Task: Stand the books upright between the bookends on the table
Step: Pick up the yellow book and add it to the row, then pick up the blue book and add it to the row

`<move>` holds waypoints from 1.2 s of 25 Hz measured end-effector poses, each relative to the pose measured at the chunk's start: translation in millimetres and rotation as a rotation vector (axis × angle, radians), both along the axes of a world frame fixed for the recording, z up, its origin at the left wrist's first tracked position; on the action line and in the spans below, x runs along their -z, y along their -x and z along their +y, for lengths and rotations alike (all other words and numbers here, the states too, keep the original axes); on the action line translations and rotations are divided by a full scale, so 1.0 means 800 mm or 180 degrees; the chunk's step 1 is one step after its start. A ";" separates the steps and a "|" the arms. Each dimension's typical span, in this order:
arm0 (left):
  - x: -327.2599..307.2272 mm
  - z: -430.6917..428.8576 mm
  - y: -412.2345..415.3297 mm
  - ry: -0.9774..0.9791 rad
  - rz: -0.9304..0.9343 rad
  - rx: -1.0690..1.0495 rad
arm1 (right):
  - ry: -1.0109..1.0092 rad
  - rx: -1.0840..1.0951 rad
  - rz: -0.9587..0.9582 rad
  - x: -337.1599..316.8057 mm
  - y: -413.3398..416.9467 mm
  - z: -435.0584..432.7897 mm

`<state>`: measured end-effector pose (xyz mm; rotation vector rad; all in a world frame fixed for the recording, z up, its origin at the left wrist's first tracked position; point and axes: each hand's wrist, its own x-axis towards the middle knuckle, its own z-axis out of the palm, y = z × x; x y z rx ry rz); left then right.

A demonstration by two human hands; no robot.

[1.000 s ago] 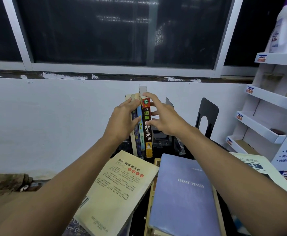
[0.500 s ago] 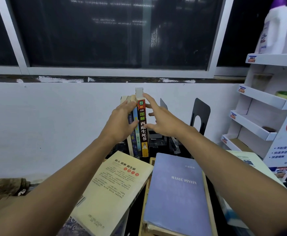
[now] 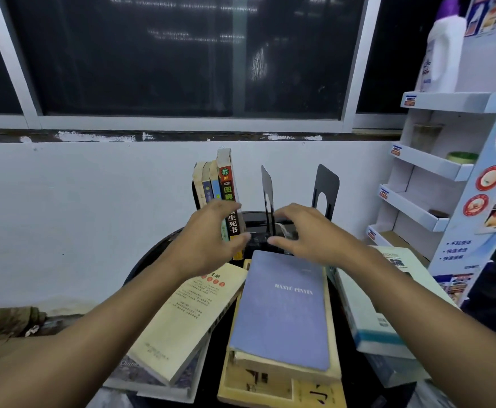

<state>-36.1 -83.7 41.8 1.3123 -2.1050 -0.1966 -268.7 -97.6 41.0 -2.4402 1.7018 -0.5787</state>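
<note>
We see a white wall [image 3: 64,201] under a dark window [image 3: 182,54]. On the round black table [image 3: 152,254], four upright books [image 3: 215,184] stand left of two black bookends [image 3: 324,187]. Our left hand [image 3: 208,240] and right hand [image 3: 302,231] hover released, holding nothing. The blue book [image 3: 282,304] hides the stack below.

Two bare forearms enter from the bottom corners, no sleeves visible up to the frame edge. Left hand [image 3: 208,240] and right hand [image 3: 302,231] both bare: no gloves, rings, watch, bracelet or wrist strap showing. Fingers [image 3: 282,212] look slim, nails short and unpainted where they can be made out. Motion blur softens finer detail.
</note>
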 end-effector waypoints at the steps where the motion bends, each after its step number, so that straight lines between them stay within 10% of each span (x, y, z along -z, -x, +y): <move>1: 0.007 0.009 0.002 -0.0143 -0.0105 0.0026 | 0.0002 0.0069 0.0041 0.007 0.008 0.016; 30: 0.077 0.047 0.038 -0.1385 -0.0379 0.0093 | -0.0735 0.0356 -0.0913 0.072 0.038 0.099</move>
